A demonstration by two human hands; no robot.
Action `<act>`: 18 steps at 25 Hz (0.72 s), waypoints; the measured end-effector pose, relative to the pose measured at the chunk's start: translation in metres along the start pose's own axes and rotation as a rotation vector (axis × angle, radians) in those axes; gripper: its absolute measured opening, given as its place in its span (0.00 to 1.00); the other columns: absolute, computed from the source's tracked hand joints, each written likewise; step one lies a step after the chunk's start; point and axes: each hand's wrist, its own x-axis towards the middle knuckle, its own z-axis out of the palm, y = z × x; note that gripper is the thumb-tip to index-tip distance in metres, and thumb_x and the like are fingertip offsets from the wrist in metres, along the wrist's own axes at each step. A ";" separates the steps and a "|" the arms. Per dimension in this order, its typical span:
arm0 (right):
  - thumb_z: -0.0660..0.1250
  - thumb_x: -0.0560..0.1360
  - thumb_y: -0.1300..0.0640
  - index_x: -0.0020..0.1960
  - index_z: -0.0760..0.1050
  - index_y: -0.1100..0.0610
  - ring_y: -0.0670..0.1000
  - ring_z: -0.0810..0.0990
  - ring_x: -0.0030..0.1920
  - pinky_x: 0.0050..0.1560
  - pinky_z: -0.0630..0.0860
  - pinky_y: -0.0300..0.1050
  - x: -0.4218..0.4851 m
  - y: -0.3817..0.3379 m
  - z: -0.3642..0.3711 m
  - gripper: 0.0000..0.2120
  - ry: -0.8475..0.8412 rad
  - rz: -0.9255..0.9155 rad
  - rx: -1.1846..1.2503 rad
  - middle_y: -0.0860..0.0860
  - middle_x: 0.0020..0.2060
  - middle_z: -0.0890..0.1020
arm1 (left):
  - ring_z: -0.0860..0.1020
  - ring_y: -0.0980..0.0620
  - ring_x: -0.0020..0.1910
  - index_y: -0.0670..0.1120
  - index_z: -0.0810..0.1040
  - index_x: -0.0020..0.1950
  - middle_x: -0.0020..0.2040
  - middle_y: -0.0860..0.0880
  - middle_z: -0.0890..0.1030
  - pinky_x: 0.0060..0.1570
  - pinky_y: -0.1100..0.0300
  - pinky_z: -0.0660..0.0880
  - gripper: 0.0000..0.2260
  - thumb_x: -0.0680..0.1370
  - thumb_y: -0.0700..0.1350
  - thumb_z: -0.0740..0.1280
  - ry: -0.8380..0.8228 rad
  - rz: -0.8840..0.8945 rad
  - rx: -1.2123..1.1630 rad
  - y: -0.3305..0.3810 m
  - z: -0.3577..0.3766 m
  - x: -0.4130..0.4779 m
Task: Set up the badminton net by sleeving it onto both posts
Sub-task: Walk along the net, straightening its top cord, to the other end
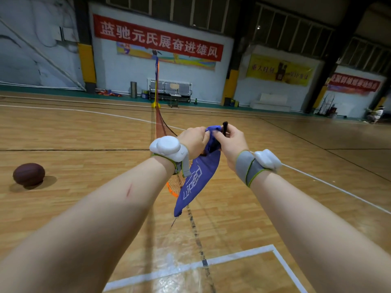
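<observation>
Well off to the left of my left grip (pixel 193 142), a basketball (pixel 29 174) lies on the floor, apart from the work. Far beyond that grip stands the far post (pixel 156 81). The net (pixel 163 125) runs from its foot back toward me, so I judge that end already sleeved.

The left grip has its fingers curled and pinches the top edge of the blue sleeve (pixel 198 180). This is the net's near end, and it hangs limp below and between both grips.

Just to the right, touching the sleeve's mouth, the right grip (pixel 231 142) pinches a dark rod (pixel 225 127). Its tip pokes up above the fingers. I take it for the top of the near post, though its lower part is hidden.

The step in hand, as I read it, is getting that tip into the sleeve's mouth. To do it well:

- I want the left grip to spread the mouth open rather than bunch it.
- The right grip should hold the rod steady and upright beside the opening.
- The fabric should then go over the tip in short gathers, not one long tug.
- The mesh under the left grip could snag, and the net's pull toward the far post could drag the sleeve off line. So I leave some slack on that side.
</observation>
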 end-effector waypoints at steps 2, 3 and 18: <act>0.63 0.75 0.67 0.40 0.72 0.57 0.49 0.74 0.39 0.41 0.72 0.36 -0.009 -0.011 -0.009 0.08 -0.038 -0.052 -0.003 0.50 0.34 0.76 | 0.76 0.37 0.53 0.41 0.71 0.49 0.52 0.37 0.79 0.49 0.52 0.70 0.10 0.80 0.45 0.54 0.059 -0.057 -0.060 0.009 -0.002 -0.006; 0.63 0.74 0.68 0.37 0.72 0.55 0.47 0.73 0.36 0.38 0.72 0.32 -0.013 -0.015 -0.012 0.11 -0.053 -0.069 -0.007 0.49 0.33 0.75 | 0.76 0.37 0.51 0.42 0.70 0.49 0.50 0.37 0.79 0.48 0.51 0.71 0.07 0.79 0.44 0.56 0.104 -0.087 -0.096 0.012 -0.005 -0.008; 0.62 0.76 0.65 0.33 0.74 0.54 0.40 0.67 0.15 0.19 0.62 0.32 -0.073 -0.098 -0.060 0.14 -0.024 -0.095 0.011 0.53 0.27 0.72 | 0.75 0.59 0.17 0.45 0.67 0.37 0.29 0.45 0.74 0.17 0.67 0.71 0.11 0.76 0.33 0.62 0.346 0.006 -0.660 0.091 -0.068 -0.069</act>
